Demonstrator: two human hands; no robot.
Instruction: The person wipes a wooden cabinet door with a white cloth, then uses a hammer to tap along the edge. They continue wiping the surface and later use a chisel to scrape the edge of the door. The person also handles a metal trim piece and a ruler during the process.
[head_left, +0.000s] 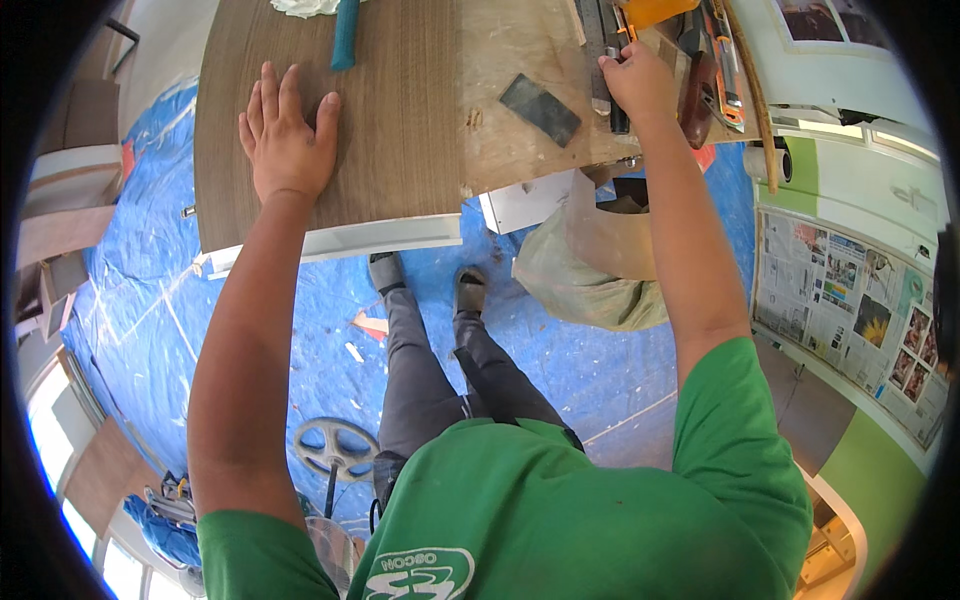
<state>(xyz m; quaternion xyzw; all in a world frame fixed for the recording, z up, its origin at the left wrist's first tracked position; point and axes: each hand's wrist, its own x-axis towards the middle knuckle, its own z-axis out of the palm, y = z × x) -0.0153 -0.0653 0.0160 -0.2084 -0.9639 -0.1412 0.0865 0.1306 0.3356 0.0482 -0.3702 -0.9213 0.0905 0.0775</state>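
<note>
My left hand (289, 139) lies flat with fingers spread on a wood-grain panel (397, 135), holding nothing. Just beyond its fingers is a teal handle (345, 37), its far end cut off by the picture's edge. At the table's right side, my right hand (641, 82) has thumb and forefinger closed around a slim black-handled tool (619, 120); its exact kind is partly hidden. Beside it runs a dark metal ruler or straightedge (597, 67). A dark, dusty rectangular pad (540, 109) rests on the worn bare-wood worktop (517, 45) between my hands.
Right of my right hand lie a reddish-brown tool (699, 97) and an orange cutter (727, 82). An orange object (656, 11) sits above. Below the worktop stands a pale sack (592, 277). Blue tarp (337, 315) covers the floor, with a metal wheel-shaped base (335, 448) behind.
</note>
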